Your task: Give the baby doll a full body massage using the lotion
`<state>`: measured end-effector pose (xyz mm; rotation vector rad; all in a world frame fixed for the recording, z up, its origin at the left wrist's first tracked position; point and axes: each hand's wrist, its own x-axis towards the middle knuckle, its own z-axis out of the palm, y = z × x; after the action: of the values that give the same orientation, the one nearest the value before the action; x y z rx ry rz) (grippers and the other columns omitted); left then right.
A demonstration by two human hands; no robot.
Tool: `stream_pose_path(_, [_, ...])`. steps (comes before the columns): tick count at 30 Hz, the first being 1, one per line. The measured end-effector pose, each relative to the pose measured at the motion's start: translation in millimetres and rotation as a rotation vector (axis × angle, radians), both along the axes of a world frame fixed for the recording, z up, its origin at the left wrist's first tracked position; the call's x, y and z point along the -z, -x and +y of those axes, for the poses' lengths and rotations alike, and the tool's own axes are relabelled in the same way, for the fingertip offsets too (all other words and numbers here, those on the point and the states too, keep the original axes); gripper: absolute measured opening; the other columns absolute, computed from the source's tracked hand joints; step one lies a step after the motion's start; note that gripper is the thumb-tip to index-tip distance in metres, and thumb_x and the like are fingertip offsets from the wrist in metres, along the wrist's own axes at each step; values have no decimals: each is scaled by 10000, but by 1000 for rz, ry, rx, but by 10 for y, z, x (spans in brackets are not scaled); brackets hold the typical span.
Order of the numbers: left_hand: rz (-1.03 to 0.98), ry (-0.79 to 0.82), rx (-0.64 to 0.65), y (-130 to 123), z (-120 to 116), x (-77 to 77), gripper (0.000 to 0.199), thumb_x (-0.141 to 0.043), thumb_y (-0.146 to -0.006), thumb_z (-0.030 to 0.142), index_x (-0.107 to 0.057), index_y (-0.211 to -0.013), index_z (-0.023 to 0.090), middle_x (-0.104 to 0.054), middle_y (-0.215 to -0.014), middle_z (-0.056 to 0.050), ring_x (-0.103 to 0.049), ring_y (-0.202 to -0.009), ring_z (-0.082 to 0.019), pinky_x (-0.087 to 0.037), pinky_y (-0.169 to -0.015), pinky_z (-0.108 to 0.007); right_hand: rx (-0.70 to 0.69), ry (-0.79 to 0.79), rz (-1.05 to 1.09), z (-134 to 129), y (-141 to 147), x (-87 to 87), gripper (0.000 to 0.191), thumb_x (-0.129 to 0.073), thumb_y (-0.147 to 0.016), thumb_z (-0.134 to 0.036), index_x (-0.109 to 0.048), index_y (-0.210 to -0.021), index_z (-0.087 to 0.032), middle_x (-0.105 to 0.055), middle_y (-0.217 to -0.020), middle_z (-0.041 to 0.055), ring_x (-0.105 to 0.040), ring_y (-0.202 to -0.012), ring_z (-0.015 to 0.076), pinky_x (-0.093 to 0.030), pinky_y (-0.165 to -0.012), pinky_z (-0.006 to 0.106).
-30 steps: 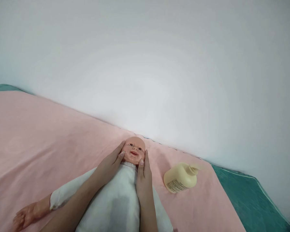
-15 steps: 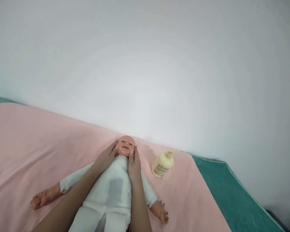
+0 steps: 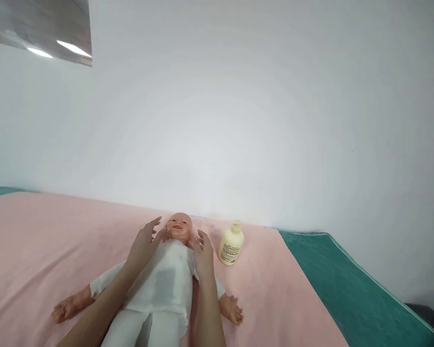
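Observation:
A baby doll (image 3: 175, 270) in a white cloth suit lies on its back, arms spread and head towards the wall. On the left side of the doll's head (image 3: 180, 227), my left hand (image 3: 144, 243) is raised with its fingers apart, holding nothing. My right hand (image 3: 204, 253) hovers at the other side of the head, fingers loosely bent and apart, also holding nothing. Whether its fingertips still brush the doll's cheek I cannot tell. A pale yellow pump bottle (image 3: 231, 244) with a printed label stands upright just right of my right hand.
A pink cloth (image 3: 275, 289) lies under the doll and bottle, over a green surface (image 3: 332, 270) that shows at the right and far left. A white wall (image 3: 217, 120) rises right behind. A shiny panel (image 3: 39, 29) hangs at the upper left.
Both hands have come off the doll's cheeks, which they were cupping, and moved outward to either side. My view has tilted up and turned slightly, bringing the shiny panel into sight.

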<state>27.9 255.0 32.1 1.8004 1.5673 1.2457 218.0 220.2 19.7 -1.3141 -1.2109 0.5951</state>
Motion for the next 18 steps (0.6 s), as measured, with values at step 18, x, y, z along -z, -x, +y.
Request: stream_pose_path(18, [60, 6, 373, -1826, -39, -855, 480, -231, -941, 470, -468, -623, 199, -567, -590, -23, -521, -494, -159, -364, -524, -290, 120, -85, -64, -582, -600, -696, 605, -328, -905, -284, -224, -1501, -255, -353, -1501, 73, -536, -1199, 206, -493, -879, 346])
